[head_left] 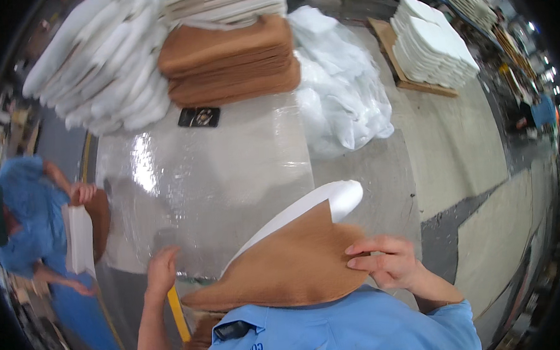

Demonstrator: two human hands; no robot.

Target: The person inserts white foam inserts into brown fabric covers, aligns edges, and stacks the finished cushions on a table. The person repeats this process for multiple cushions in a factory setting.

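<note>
A brown felt-like sheet [291, 263] with a pointed corner lies across the front of my body. Along its far side, a white padded piece [346, 199] shows from underneath, rounded at its end. My right hand [386, 261] pinches the sheet's right edge, fingers on top and the thumb mostly out of sight. Off to the left, my left hand [163, 270] is raised beside the work table [228, 158], apart from the sheet. It looks empty, its fingers loosely extended and a little blurred.
Beyond the plastic-covered table top stand a brown sheet stack [230, 63], white padded stacks [103, 64] and a heap of clear plastic [338, 83]. A phone [199, 117] lies there. White pieces [434, 40] sit on a board. At left, a co-worker [32, 213] handles similar pieces.
</note>
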